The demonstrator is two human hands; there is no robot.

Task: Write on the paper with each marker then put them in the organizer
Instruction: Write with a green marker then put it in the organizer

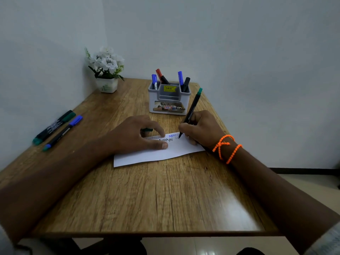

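While the paper (165, 153) is pinned flat before the organizer (168, 100) by the left hand (136, 135), closed around a green cap (147, 130), a green marker (191, 111) is gripped upright by the right hand (200, 129), so zigzags can be drawn.

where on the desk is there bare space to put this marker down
Bare wood lies between the paper and the near table edge, and between the flower pot and organizer. The left edge holds two markers.

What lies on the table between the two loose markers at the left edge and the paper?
Only the left hand and forearm cross that stretch in the head view; the table there is otherwise bare wood.
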